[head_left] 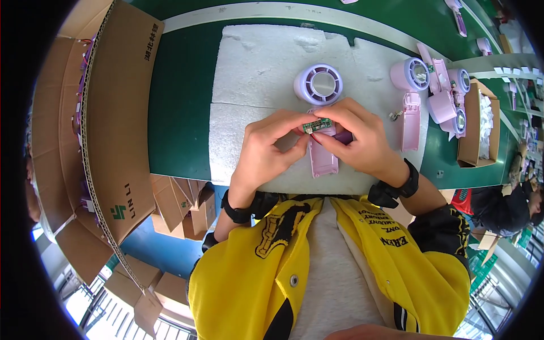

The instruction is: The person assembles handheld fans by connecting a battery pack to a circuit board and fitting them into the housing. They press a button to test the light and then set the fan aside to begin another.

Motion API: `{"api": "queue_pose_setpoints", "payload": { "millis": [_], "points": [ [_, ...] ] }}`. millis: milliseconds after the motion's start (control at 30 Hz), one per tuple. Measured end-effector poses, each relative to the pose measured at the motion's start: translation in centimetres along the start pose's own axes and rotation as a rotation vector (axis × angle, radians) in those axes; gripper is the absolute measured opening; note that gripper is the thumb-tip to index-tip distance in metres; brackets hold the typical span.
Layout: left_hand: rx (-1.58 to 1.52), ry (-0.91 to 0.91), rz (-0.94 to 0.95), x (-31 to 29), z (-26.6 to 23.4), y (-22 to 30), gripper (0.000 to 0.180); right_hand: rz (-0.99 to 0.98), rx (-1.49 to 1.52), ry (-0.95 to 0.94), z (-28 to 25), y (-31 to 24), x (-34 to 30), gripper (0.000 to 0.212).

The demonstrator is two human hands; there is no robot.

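Closest to me I see a yellow jacket (pixel 362 266) with a grey shirt under it, and black bands on both wrists. Just past that, my two hands meet over a white foam sheet (pixel 255 68) that lies on a green table (pixel 181 102).

My left hand (pixel 266 150) is curled, and its fingertips pinch the left end of a small green circuit board (pixel 317 124). My right hand (pixel 357 136) is curled too, and its thumb and first finger pinch the right end of the same board. So the little board sits right between my two hands, held by both. A bit of purple shows under my right fingers, but I cannot tell what it is.

Under the board lies a pink handle shell (pixel 323 160), open side up, pointing back toward me. Just beyond my fingers stands a round purple fan head (pixel 318 84) on the foam.

Farther off to the right lie more pink and purple fan parts (pixel 436 90) and a small cardboard box (pixel 475 127). A big cardboard box (pixel 107 124) stands to the left.
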State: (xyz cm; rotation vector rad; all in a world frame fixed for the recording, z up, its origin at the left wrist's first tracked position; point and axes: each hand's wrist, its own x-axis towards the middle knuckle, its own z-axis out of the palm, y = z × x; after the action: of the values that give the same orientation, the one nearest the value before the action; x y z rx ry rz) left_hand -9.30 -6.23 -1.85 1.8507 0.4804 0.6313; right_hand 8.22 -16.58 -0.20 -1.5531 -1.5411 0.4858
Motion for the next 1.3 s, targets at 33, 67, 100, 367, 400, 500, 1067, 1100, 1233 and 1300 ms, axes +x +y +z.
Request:
{"api": "queue_pose_setpoints", "payload": {
  "millis": [33,67,100,367,400,500,1067,1100,1233,1300],
  "points": [
    [-0.003,0.002,-0.002,-0.04,0.07,-0.06,0.044,-0.03,-0.024,0.001,-0.06,0.16,-0.02,0.039],
    [-0.03,0.03,-0.001,-0.06,0.17,-0.19,0.042,-0.03,-0.025,-0.003,-0.15,0.25,-0.04,0.039],
    [-0.057,0.058,0.001,-0.06,0.28,-0.31,0.04,-0.041,-0.028,0.002,-0.25,0.34,-0.06,0.04],
    [0.006,0.099,0.043,0.05,0.45,-0.36,0.03,-0.005,-0.044,0.033,-0.23,-0.12,0.16,0.04],
    [0.037,0.102,0.049,0.06,0.49,-0.29,0.029,-0.022,-0.066,0.031,-0.28,0.0,0.15,0.04],
    [0.04,0.106,0.051,-0.04,0.66,-0.22,0.028,-0.033,-0.082,0.019,-0.49,0.19,0.03,0.04],
    [0.05,0.098,0.049,0.03,0.49,0.03,0.027,-0.006,-0.07,0.052,-0.06,0.01,0.05,0.037],
    [0.051,0.099,0.05,0.03,0.51,0.02,0.027,-0.005,-0.064,0.052,-0.08,0.01,0.05,0.036],
    [0.042,0.098,0.04,0.07,0.54,0.03,0.029,0.043,-0.02,0.013,-0.35,-0.07,0.13,0.033],
    [-0.052,0.072,-0.018,0.21,0.66,0.15,0.031,0.075,0.012,0.008,-0.53,-0.16,0.13,0.031]
  ]
}}
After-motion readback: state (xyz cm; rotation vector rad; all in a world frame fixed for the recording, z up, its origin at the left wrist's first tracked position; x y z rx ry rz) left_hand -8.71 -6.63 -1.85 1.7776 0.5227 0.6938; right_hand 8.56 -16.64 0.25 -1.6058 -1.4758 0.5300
